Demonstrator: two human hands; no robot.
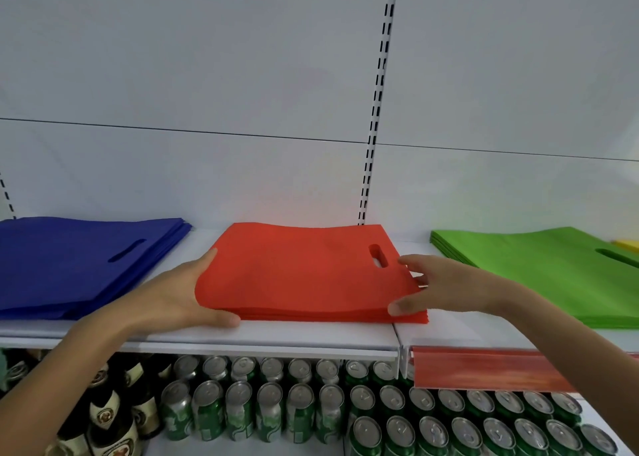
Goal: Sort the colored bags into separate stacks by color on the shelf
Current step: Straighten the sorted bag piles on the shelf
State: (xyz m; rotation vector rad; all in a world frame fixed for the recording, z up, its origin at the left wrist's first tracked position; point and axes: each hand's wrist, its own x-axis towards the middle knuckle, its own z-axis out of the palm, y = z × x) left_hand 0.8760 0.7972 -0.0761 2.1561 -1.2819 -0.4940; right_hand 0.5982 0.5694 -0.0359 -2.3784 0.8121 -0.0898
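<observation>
1. Both hands bracket the red stack (304, 276). My left hand (179, 296) lies flat against its left edge, fingers straight and thumb stretched along the front. My right hand (446, 286) has spread fingers at the right edge and its thumb pressed to the front right corner. Neither hand is curled round anything; both are open and pushing inward.
2. That stack sits in the middle of the shelf (276, 338), near the front lip, with the top bag's handle slot (377, 256) toward the right. I read the two-sided hold as squaring up: pressing from both ends brings loose edges into line. The front edges look fairly even.
3. Left of it lies the blue stack (79, 265), fanned a little at its far corner. Right of it is the green stack (539, 272), with a sliver of yellow (627, 244) beyond it at the frame's edge. Bare shelf shows between the piles, so the colours appear separated and I judge the sorting close to done.
4. Nothing stands between my hands and the red pile. A slotted upright (378, 92) rises behind it in the white back panel, clear of the bags. Below the shelf stand rows of green cans (269, 410) and dark bottles (110, 417). A red price strip (484, 369) hangs on the right-hand shelf front. A bag nudged past the lip could drop onto those.
</observation>
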